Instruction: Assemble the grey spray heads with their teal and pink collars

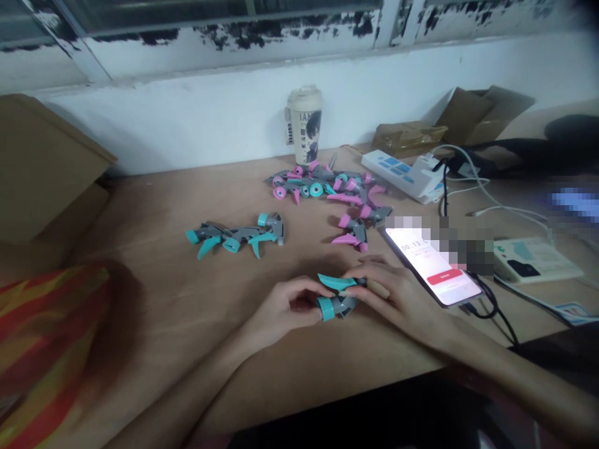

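Your left hand (287,305) and right hand (397,294), at lower centre of the frame, both pinch one teal-and-grey trigger sprayer head (337,299) with curled fingers low over the table (154,299); if your grip slips, it may strike the phone (437,265) just to its right.

The front sprayer head (337,294) is grey with a teal trigger and teal collar; the row of sprayer heads (238,236) behind it is the same grey and teal; the far pile (327,187) is grey and pink, with a few teal rings; the counter (163,280) is pale brown; the cup (304,125) is cream with a dark print; the power strip (402,171) is white with blue switches; the phone (435,265) shows white with a red bar; the cloth (42,337) is striped in red, orange and yellow.
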### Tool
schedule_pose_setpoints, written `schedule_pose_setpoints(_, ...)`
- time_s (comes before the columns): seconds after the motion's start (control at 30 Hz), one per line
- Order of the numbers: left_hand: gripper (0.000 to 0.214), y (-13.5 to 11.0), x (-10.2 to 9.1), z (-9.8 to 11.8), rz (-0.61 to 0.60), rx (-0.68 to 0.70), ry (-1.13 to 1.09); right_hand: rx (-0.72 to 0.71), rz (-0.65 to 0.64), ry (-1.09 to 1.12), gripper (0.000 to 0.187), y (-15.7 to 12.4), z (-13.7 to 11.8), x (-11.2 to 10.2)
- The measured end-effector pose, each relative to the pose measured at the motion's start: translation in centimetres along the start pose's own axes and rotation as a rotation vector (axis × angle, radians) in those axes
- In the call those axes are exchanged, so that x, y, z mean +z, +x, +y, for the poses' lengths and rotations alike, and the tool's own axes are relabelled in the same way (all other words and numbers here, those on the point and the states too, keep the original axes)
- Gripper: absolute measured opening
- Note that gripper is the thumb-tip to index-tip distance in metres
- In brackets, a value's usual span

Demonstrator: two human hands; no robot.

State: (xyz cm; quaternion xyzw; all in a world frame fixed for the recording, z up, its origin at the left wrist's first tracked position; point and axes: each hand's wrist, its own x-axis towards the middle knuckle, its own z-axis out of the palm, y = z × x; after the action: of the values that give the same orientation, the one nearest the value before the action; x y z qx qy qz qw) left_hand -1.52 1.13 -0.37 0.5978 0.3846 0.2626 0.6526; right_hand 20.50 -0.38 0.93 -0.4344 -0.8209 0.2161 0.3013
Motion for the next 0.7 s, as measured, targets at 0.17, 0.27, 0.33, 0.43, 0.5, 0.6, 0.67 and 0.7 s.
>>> schedule_pose_setpoints(0.17,0.027,-0.2,0.3,0.1,0.039,0.002,0.016,0.042,0.052,-0.014,0.018,-0.8,0.1,0.7)
schedule_pose_setpoints(0.27,0.029,-0.3,0.3,0.0,0.023,-0.003,0.003,0.073,0.054,-0.02,0.018,-1.2,0.1,0.9)
schedule_pose_setpoints(0.33,0.031,-0.3,0.3,0.0,0.013,0.009,-0.002,0.079,0.052,-0.019,0.018,-1.2,0.0,0.9)
schedule_pose_setpoints(0.43,0.033,-0.4,0.3,-0.1,0.008,0.019,0.001,0.068,0.071,-0.007,0.016,-1.2,-0.2,1.0)
schedule_pose_setpoints(0.5,0.031,-0.4,0.3,0.0,0.019,0.026,0.013,0.051,0.091,-0.003,0.014,-1.2,-0.4,1.0)
schedule_pose_setpoints(0.6,0.027,-0.5,0.5,0.1,0.045,0.069,0.047,0.02,0.118,-0.006,0.011,-1.2,-0.9,1.3)
schedule_pose_setpoints(0.67,0.023,-0.5,0.6,0.1,0.041,0.087,0.038,-0.003,0.139,-0.018,0.011,-1.3,-1.3,1.4)
schedule_pose_setpoints(0.7,0.022,-0.5,0.6,0.0,0.036,0.087,0.026,-0.013,0.149,-0.029,0.011,-1.3,-1.5,1.5)
